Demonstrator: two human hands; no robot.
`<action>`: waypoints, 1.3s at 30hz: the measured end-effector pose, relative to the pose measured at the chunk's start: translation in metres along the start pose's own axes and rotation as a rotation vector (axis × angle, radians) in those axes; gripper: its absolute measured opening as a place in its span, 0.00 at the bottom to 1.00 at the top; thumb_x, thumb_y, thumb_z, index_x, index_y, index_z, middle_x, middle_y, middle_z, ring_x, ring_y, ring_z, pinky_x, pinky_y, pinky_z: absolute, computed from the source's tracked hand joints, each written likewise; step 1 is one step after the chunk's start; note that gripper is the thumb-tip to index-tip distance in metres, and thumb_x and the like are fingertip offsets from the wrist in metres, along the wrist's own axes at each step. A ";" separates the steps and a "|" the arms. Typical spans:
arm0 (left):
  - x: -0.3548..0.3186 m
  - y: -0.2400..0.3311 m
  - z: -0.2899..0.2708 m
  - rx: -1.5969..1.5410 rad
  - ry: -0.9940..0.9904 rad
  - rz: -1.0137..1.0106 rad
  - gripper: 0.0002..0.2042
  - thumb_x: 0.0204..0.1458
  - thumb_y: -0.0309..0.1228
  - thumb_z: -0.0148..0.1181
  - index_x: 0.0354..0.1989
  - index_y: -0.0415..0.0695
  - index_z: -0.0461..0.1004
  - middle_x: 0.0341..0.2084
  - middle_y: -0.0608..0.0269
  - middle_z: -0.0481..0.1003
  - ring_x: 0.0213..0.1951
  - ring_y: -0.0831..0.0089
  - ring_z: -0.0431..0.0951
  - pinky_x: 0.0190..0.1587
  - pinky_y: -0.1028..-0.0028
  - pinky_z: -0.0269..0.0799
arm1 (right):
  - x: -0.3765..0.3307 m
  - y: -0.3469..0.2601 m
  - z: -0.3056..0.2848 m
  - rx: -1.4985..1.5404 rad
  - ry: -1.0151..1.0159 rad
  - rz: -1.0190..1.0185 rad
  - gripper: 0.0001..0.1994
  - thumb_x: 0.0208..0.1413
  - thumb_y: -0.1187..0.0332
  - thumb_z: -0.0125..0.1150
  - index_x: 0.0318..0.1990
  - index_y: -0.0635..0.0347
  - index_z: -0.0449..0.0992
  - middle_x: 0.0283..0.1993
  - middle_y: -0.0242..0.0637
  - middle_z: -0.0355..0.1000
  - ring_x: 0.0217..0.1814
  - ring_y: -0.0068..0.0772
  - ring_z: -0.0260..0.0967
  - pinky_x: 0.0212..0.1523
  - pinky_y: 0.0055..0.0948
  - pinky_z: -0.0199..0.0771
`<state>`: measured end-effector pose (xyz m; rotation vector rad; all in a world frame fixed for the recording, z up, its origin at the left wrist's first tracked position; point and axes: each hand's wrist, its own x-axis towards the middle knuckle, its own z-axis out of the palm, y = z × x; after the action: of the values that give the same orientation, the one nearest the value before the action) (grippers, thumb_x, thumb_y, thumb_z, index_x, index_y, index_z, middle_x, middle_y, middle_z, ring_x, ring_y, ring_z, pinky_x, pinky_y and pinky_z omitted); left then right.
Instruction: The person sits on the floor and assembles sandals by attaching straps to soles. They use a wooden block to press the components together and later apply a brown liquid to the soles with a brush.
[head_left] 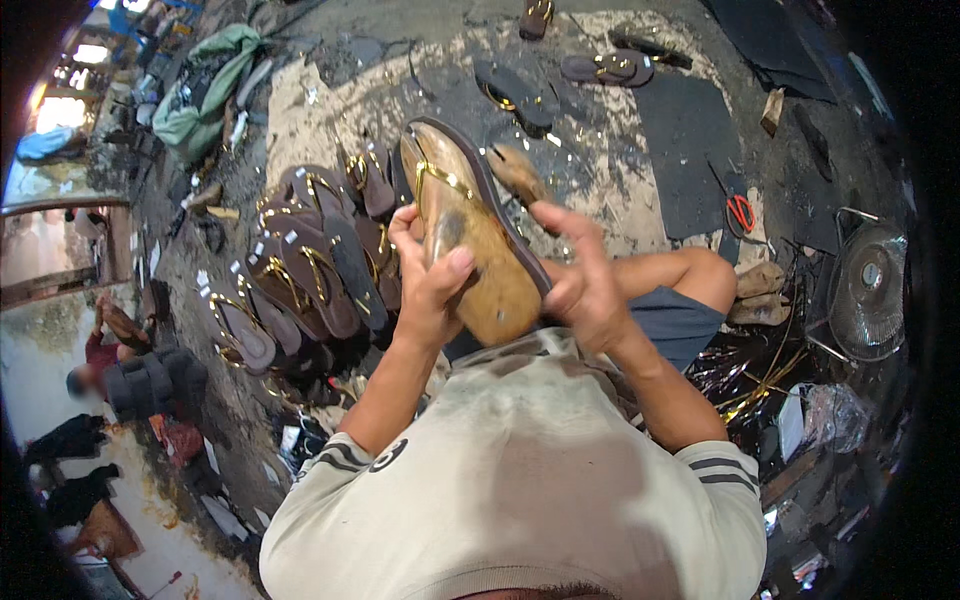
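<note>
Left hand [430, 285] and right hand [585, 290] both clamped on tan sandal [470, 235] with gold strap [440, 178]; best press thumbs evenly along insole, sole edge steady.

The sandal [470, 225] hides the left hand's [428, 285] fingers (only the thumb shows), and its heel end lies behind both hands.

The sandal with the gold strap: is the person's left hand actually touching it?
Touching. In the head view the left hand wraps the near end of the sandal, thumb pressed flat on its tan insole; the right hand holds its other edge.
</note>
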<state>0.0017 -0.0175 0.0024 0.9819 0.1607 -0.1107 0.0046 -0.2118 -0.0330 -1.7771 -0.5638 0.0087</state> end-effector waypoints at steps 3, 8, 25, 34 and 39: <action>-0.037 0.002 0.016 -0.077 0.034 -0.101 0.46 0.40 0.41 0.71 0.62 0.51 0.41 0.57 0.49 0.60 0.60 0.55 0.67 0.60 0.56 0.69 | -0.018 0.004 0.005 0.525 -0.008 0.481 0.28 0.67 0.45 0.49 0.54 0.66 0.72 0.44 0.37 0.73 0.47 0.28 0.69 0.51 0.28 0.69; -0.062 0.006 0.016 -0.239 0.084 -0.141 0.47 0.35 0.44 0.71 0.62 0.53 0.45 0.58 0.50 0.59 0.61 0.54 0.66 0.65 0.55 0.64 | -0.039 -0.034 0.023 1.060 -0.123 0.795 0.23 0.71 0.50 0.42 0.38 0.60 0.77 0.31 0.21 0.69 0.31 0.12 0.60 0.34 0.17 0.63; -0.016 0.014 0.018 -0.158 -0.125 0.136 0.56 0.31 0.52 0.69 0.71 0.46 0.46 0.61 0.44 0.59 0.60 0.49 0.66 0.62 0.54 0.69 | -0.046 -0.003 0.025 1.131 -0.071 0.741 0.31 0.68 0.41 0.40 0.53 0.63 0.74 0.46 0.38 0.74 0.48 0.30 0.71 0.45 0.32 0.76; 0.022 0.018 0.017 -0.264 -0.265 0.056 0.43 0.50 0.41 0.57 0.73 0.38 0.46 0.68 0.45 0.57 0.68 0.57 0.61 0.69 0.60 0.56 | 0.003 -0.047 0.013 1.621 -0.008 0.598 0.38 0.57 0.54 0.55 0.72 0.60 0.49 0.65 0.49 0.61 0.65 0.49 0.66 0.57 0.56 0.74; 0.017 0.001 0.005 -0.039 -0.268 -0.060 0.41 0.58 0.32 0.53 0.75 0.41 0.34 0.72 0.50 0.48 0.72 0.59 0.51 0.71 0.63 0.50 | 0.008 -0.009 0.014 0.845 0.162 0.345 0.39 0.57 0.65 0.59 0.72 0.64 0.45 0.63 0.50 0.61 0.65 0.38 0.63 0.63 0.37 0.67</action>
<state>0.0189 -0.0210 0.0026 0.9146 -0.0537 -0.2917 0.0042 -0.1947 -0.0264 -1.0108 -0.0881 0.2972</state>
